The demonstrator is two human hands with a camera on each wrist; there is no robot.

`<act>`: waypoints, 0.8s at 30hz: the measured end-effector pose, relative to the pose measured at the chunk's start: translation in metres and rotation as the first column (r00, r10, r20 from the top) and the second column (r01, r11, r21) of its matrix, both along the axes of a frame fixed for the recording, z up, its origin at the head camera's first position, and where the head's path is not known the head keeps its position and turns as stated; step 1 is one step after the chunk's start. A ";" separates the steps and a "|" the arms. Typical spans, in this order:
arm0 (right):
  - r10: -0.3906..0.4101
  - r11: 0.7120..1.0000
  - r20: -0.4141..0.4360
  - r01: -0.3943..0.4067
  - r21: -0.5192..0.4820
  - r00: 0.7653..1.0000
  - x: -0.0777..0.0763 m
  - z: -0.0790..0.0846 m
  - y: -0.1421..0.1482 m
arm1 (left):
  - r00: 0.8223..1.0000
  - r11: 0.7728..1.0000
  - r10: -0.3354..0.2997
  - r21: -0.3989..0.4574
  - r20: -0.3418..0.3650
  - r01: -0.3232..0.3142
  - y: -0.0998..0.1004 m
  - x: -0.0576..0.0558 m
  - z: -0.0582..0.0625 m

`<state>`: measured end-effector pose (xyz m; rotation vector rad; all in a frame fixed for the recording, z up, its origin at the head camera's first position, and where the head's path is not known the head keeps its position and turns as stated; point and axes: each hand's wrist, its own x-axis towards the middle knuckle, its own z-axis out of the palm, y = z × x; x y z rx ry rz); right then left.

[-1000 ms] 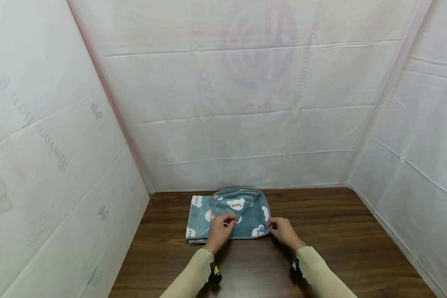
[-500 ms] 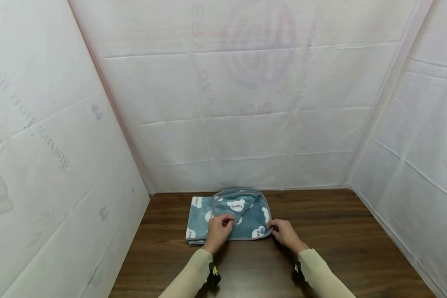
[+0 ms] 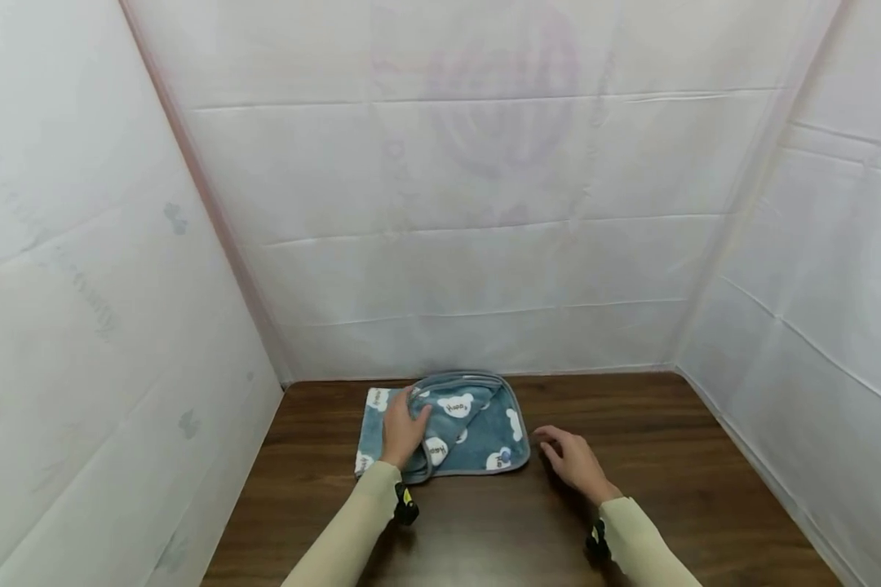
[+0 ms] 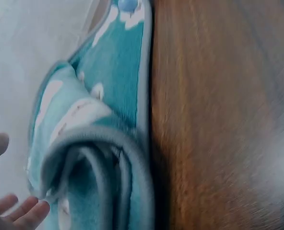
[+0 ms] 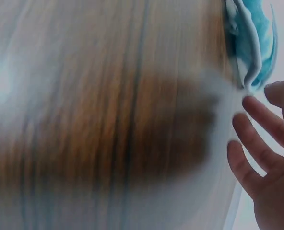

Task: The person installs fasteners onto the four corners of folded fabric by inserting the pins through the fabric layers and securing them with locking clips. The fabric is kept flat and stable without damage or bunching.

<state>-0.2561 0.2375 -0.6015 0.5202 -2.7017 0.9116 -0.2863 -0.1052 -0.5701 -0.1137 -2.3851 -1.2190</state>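
Note:
A folded teal-blue fleece cloth (image 3: pixel 477 436) with grey trim and white bear-head prints reading "Happy" lies near the back of the table. A round blue snap button (image 3: pixel 506 456) sits by its near right corner. My left hand (image 3: pixel 404 428) is over the cloth's left part, thumb apart from the fingers. In the left wrist view, the fingertips (image 4: pixel 34 213) are at the border of a curled-over fold (image 4: pixel 99 136); whether they touch it I cannot tell. My right hand (image 3: pixel 573 461) is just right of the cloth, fingers loosely bent, holding nothing.
The brown wooden table (image 3: pixel 484 530) ends at a white sheet wall (image 3: pixel 470 269) behind the cloth. Similar sheets stand on the left (image 3: pixel 81 326) and right (image 3: pixel 815 367). Each wrist wears a black strap.
My left hand has let go its pinch in the cloth's middle and moved left and away from me, over the left part. My right hand has released the near right corner and drawn slightly right.

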 end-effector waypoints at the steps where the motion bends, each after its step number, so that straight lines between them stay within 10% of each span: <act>1: -0.013 1.000 -0.018 0.013 0.008 1.000 0.001 0.000 0.002 | 1.000 1.000 -0.003 -0.004 0.022 0.003 -0.001 -0.003 -0.001; 9: -0.113 0.984 -0.168 0.134 0.120 0.979 0.003 -0.004 0.021 | 0.980 0.995 -0.079 -0.041 0.182 0.088 -0.005 -0.018 -0.012; 24: -0.211 0.950 -0.084 0.224 0.218 0.974 0.002 -0.007 0.025 | 0.973 0.999 -0.013 -0.029 0.232 0.020 -0.009 -0.028 -0.021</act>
